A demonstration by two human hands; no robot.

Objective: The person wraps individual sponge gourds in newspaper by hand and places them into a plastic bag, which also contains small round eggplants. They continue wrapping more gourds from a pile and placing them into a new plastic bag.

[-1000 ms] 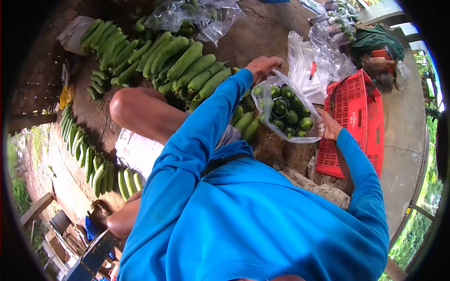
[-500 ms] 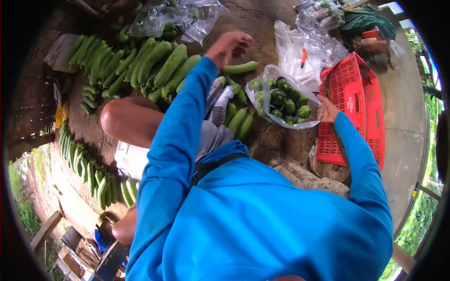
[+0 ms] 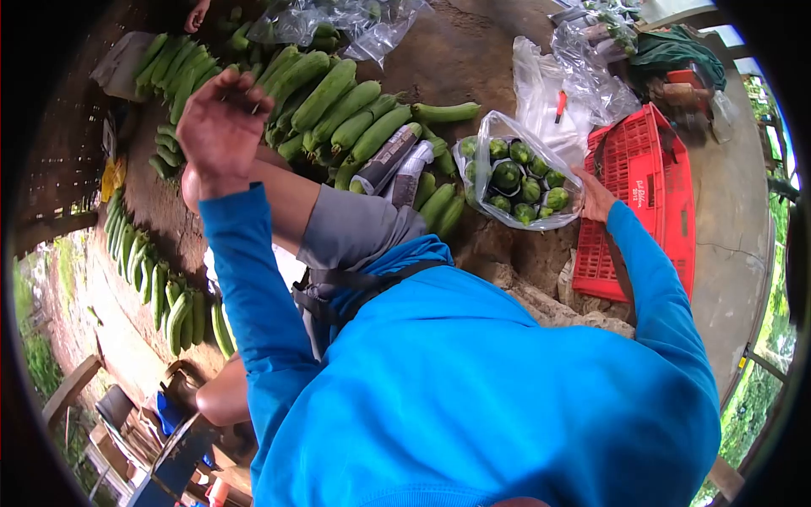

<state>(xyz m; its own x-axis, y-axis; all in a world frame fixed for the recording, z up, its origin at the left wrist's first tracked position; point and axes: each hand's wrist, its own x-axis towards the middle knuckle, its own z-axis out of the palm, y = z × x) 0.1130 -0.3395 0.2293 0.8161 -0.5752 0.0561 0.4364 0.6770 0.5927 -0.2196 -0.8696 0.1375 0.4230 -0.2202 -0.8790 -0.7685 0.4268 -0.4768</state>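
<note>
My left hand is raised on the left, palm showing and fingers loosely bent apart, with nothing visible in it. It is in front of long green vegetables piled on the floor. On the right, my right hand grips the rim of a clear plastic bag. The bag stands with its mouth open, and several small round green vegetables show inside. Newspaper-wrapped bundles are between the pile and the bag.
A red crate stands right of the bag. White plastic bags with a red-handled tool are behind. Another person's hand shows at the top left. More long vegetables line the lower left, near a chair.
My left hand has swung left, away from the area above the bag and pile. The other person's hand has come into view. My right hand still holds the bag, and the view has shifted slightly.
</note>
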